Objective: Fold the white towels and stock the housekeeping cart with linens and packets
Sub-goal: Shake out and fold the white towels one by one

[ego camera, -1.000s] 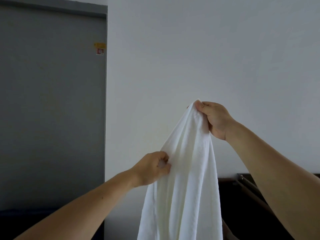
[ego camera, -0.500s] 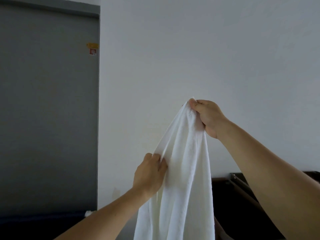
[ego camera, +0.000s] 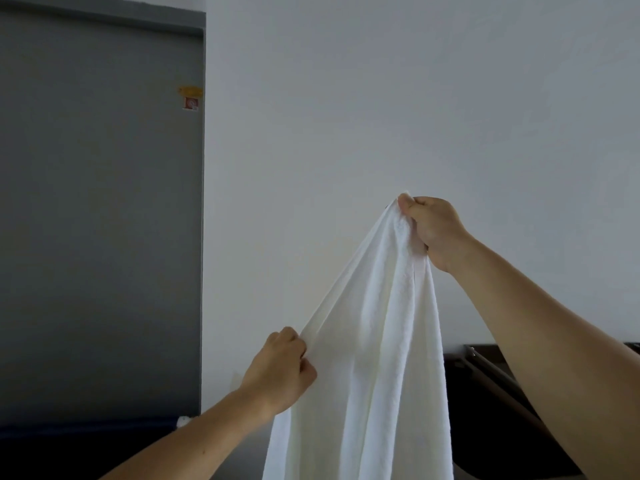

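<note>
A white towel (ego camera: 377, 341) hangs in front of me, held up in the air against a pale wall. My right hand (ego camera: 433, 230) grips its top corner, raised high at centre right. Lower and to the left, my left hand (ego camera: 280, 368) pinches the towel's left edge, and the cloth stretches taut between the two hands. The rest of the towel drapes down in folds and runs out of the bottom of the frame.
A grey door (ego camera: 100, 220) with a small yellow and red sticker (ego camera: 189, 97) fills the left side. A dark piece of furniture (ego camera: 485, 382) with a slanted rail stands low at the right behind the towel. A dark surface (ego camera: 86, 445) runs along the bottom left.
My left hand has slid down and leftward along the towel's edge, drawing the cloth taut. My right hand stays up on the top corner.
</note>
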### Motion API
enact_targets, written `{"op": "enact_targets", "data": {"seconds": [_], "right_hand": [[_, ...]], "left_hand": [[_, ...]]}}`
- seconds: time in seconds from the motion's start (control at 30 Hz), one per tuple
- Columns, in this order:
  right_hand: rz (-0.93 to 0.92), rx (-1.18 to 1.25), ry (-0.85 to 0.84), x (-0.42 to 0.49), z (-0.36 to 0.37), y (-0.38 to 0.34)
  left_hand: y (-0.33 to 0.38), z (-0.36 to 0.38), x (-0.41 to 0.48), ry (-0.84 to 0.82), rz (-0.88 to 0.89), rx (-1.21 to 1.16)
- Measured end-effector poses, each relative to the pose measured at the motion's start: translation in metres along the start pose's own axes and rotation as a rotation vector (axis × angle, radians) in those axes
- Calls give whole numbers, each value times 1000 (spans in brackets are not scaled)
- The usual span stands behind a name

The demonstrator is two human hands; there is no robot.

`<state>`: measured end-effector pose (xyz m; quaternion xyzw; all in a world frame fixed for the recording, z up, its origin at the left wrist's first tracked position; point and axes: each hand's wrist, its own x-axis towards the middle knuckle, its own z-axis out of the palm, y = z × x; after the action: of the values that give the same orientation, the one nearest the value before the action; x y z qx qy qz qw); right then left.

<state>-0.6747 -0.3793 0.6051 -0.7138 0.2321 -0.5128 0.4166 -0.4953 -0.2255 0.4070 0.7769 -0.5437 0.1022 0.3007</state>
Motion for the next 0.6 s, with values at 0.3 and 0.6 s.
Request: {"op": "enact_targets", "data": {"seconds": [0.3,0.6], "right_hand": [[35,11,24,0,-5,-3],[57,17,75,2,-16,-8]], "left_hand": [[-3,7,-4,-61,-150,-98],[-7,15,-9,22,-246,-455]]}}
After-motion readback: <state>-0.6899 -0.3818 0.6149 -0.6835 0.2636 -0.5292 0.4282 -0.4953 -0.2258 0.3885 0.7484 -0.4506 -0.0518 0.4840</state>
